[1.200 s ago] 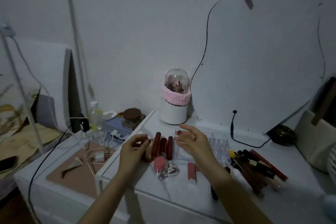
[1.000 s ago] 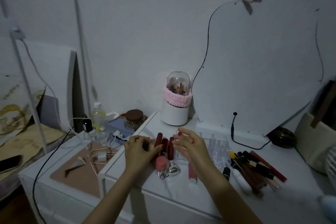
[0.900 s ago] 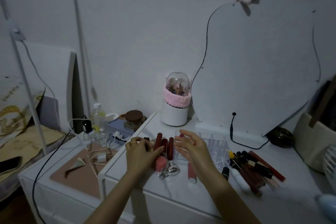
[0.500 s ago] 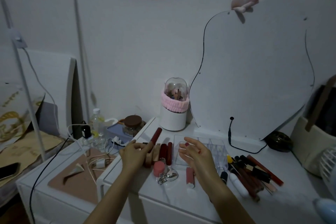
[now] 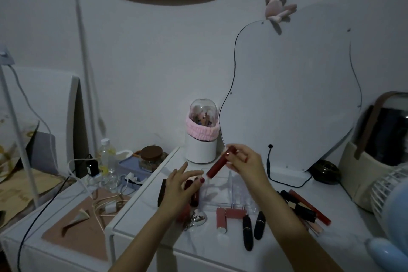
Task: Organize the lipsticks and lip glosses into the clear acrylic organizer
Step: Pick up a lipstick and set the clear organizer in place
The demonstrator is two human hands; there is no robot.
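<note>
The right hand [image 5: 241, 161] pinches a dark red lipstick tube [image 5: 220, 165] by its top end, tilted in the air above the clear organizer [image 5: 229, 190] on the white table [image 5: 141, 216]. The left hand [image 5: 181, 185] spreads its fingers loosely over more red tubes [image 5: 194, 192], perhaps touching them.

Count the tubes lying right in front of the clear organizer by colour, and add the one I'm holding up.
Pink tubes: 2
Black tubes: 2
Red tube, held in the right hand: 1
Total: 5
</note>
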